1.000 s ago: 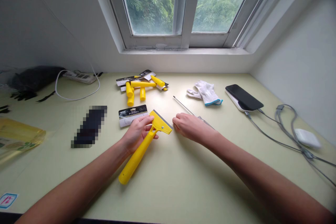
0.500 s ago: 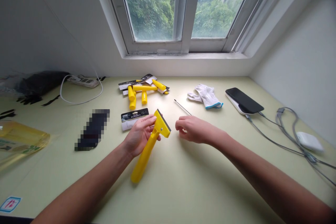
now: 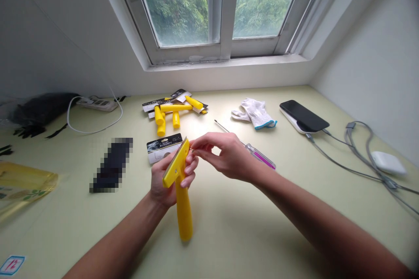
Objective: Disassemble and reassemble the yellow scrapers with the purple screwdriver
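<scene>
Gripped in the left hand (image 3: 160, 188), over the middle of the table (image 3: 222, 235): a yellow scraper (image 3: 183, 211), with head tilted and handle pointing down toward the wearer. Held at the head and neck, probably to steady the tool and present one end to the right hand (image 3: 229, 157). Poised at the upper end of that head, with thumb and forefinger drawn together as if for fine work; impossible to tell whether closed on some small part or merely against the plastic.

Laid just beyond the right hand, likely for easy reach: a screwdriver (image 3: 261, 156) with clear and purple handle. Just behind the left hand, a printed card (image 3: 165, 141), perhaps kept apart from the heap of yellow handles and cards (image 3: 176, 108) farther back. Toward the right rear, white knitted glove fabric (image 3: 258, 114), single or paired not clear.

Hidden: the left palm, behind the scraper, and part of the screwdriver shaft, behind the right hand. Pixelated beyond recognition, at left: a dark object (image 3: 113, 163). Cut off by the left edge: a translucent yellow package (image 3: 28, 183).
</scene>
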The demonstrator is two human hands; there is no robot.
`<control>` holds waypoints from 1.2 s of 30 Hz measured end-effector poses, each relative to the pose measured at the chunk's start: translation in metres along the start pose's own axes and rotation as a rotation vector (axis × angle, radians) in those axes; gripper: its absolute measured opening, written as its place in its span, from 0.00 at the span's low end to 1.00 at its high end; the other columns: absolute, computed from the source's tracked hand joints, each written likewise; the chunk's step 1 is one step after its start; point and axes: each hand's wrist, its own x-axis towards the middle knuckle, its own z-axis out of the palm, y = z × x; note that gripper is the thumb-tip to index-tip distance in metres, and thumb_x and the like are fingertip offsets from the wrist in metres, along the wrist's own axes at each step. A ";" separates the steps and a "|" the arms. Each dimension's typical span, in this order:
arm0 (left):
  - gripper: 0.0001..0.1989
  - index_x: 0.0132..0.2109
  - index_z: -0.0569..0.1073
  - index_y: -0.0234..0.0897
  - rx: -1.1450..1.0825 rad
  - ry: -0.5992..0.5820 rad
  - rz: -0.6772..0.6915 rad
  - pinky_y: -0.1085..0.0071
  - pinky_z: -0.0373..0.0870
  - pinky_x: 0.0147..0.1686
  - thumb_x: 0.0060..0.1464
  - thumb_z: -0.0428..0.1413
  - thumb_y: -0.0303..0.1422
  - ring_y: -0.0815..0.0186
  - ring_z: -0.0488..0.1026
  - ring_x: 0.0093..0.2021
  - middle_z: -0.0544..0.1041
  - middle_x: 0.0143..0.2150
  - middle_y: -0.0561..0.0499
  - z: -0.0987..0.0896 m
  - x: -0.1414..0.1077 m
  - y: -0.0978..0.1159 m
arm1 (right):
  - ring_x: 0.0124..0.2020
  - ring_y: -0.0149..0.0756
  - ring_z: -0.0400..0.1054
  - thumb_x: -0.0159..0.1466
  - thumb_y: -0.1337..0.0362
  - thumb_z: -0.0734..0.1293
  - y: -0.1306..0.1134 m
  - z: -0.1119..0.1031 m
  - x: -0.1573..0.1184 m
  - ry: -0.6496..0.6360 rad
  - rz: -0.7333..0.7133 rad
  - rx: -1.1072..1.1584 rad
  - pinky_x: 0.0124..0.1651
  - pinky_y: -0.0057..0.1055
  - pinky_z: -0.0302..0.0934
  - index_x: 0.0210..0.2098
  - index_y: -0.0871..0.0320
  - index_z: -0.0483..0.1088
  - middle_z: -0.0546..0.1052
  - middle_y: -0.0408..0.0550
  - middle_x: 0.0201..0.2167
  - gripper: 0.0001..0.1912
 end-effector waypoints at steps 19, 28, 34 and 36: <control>0.08 0.35 0.74 0.32 0.118 0.090 0.011 0.84 0.66 0.16 0.54 0.53 0.32 0.72 0.64 0.24 0.67 0.25 0.50 0.000 -0.001 -0.006 | 0.35 0.34 0.67 0.66 0.69 0.60 -0.006 0.010 -0.004 -0.043 -0.165 -0.413 0.36 0.30 0.61 0.37 0.59 0.69 0.75 0.50 0.33 0.06; 0.08 0.35 0.74 0.32 0.138 0.117 0.017 0.84 0.65 0.15 0.52 0.55 0.34 0.72 0.63 0.24 0.65 0.25 0.50 0.000 0.000 -0.008 | 0.34 0.34 0.67 0.66 0.70 0.60 -0.005 0.013 -0.005 -0.029 -0.103 -0.348 0.37 0.29 0.60 0.36 0.61 0.69 0.75 0.50 0.33 0.06; 0.08 0.37 0.74 0.33 0.137 0.101 -0.014 0.84 0.65 0.16 0.53 0.54 0.32 0.73 0.63 0.24 0.65 0.26 0.51 0.004 0.000 -0.007 | 0.32 0.32 0.67 0.63 0.71 0.63 -0.012 0.005 0.000 -0.062 -0.048 -0.320 0.36 0.28 0.60 0.35 0.61 0.69 0.75 0.48 0.31 0.04; 0.08 0.38 0.73 0.32 0.137 0.090 -0.018 0.84 0.66 0.16 0.52 0.55 0.32 0.73 0.63 0.24 0.66 0.26 0.51 0.004 0.000 -0.008 | 0.32 0.32 0.66 0.62 0.71 0.64 -0.014 0.002 0.000 -0.082 -0.027 -0.326 0.35 0.28 0.60 0.35 0.60 0.69 0.75 0.47 0.31 0.02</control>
